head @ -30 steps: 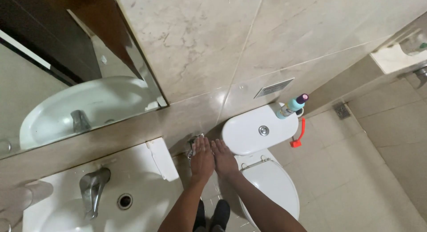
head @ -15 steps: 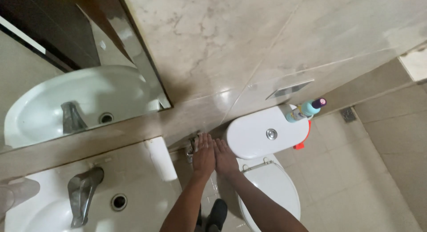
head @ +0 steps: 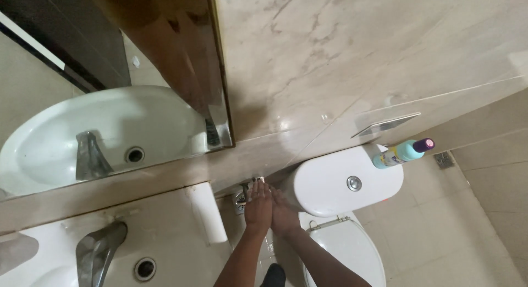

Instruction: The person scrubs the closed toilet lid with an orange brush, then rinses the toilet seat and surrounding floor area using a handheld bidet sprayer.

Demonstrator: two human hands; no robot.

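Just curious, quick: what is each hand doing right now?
Left hand: open, fingers on the wall tap, gripping nothing.
Right hand: open, beside the left, empty.

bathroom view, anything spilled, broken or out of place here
Nothing looks spilled or broken. The only loose item is a teal bottle with a purple cap, standing on the back corner of the toilet tank. Both hands reach a wall valve between sink and toilet.

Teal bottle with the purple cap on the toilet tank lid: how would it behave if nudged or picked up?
The teal plastic bottle with the purple cap looks tall and narrow, so a sideways nudge would likely tip it. It stands near the back edge of the smooth white toilet tank lid, so it may slide easily. Once on its side, the round body would probably roll. Its fill level cannot be seen, so its weight is unclear.
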